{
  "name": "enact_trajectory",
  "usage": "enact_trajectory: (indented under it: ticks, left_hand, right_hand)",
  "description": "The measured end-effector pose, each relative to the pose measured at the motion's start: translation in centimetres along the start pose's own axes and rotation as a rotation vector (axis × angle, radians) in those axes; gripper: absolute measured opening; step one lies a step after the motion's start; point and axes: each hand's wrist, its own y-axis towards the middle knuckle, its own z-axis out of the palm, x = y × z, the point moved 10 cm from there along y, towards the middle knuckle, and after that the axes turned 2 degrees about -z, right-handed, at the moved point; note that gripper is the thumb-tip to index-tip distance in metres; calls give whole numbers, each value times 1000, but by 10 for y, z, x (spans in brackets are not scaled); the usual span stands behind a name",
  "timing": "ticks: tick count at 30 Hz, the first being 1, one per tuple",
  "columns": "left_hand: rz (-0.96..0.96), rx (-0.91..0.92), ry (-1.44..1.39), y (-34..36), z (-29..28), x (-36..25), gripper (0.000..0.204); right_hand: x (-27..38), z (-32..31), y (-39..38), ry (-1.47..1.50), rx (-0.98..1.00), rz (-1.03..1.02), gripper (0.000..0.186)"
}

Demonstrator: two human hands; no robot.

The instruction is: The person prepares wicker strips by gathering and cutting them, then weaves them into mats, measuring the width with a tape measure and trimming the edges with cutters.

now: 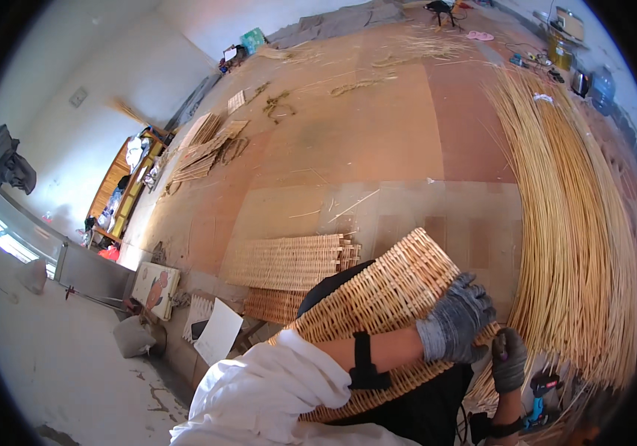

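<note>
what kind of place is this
Most likely a wicker-weaving workshop. A big bundle of long cane rods lies on the floor, woven mats are stacked nearby, and the left hand holds a half-made woven basket.

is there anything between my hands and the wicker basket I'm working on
Nothing visible. The left hand, in a grey glove, lies directly on the woven basket near its rim. The right hand, also gloved, is closed beside the basket's lower edge; whether it touches the weave cannot be told.

Brown floor (378,134) carries long reeds (579,245) and woven mats (289,262).
</note>
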Motion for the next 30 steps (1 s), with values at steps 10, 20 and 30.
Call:
enact_trajectory:
  ticks: [10, 20, 30]
  left_hand:
    - [76, -151, -58, 7, -2, -15, 48]
    - [116, -223, -40, 11, -10, -10, 47]
    - [146, -234, -8, 9, -16, -15, 48]
  right_hand:
    - [-45, -7, -24, 659, -160, 331, 17]
    - [36, -5, -44, 174, -85, 369, 42]
    - [56, -8, -44, 0, 35, 490, 54]
